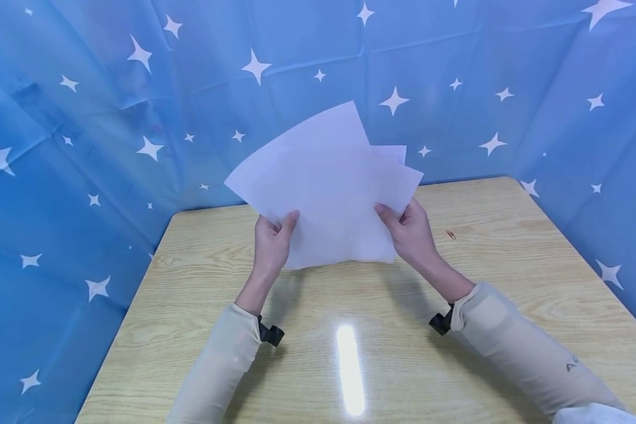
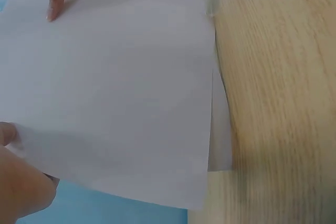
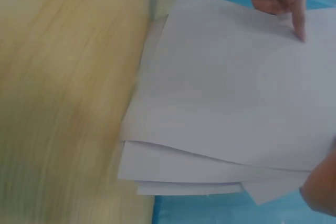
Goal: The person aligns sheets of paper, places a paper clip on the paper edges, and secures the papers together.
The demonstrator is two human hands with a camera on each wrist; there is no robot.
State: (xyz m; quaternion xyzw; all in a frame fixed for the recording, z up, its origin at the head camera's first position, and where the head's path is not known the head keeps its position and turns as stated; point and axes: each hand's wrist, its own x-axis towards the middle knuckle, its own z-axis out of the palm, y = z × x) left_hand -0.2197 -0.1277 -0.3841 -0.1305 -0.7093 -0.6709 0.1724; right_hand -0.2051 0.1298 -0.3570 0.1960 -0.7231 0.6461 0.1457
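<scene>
Several white paper sheets (image 1: 328,182) are held up over the table, fanned unevenly so their corners stick out at different angles. My left hand (image 1: 273,244) pinches their left edge, thumb on the near face and fingers behind. At the right edge my right hand (image 1: 410,232) grips them the same way. In the left wrist view the front sheet (image 2: 115,87) covers most of another sheet (image 2: 221,129) behind it. The right wrist view shows staggered lower edges of the sheets (image 3: 173,163) beside the tabletop.
A red paper clip (image 1: 450,234) lies on the wooden table (image 1: 191,353) to the right of my right hand. Behind the table hangs a blue cloth with white stars (image 1: 307,35). Dark wrist cameras (image 1: 271,334) sit at both cuffs.
</scene>
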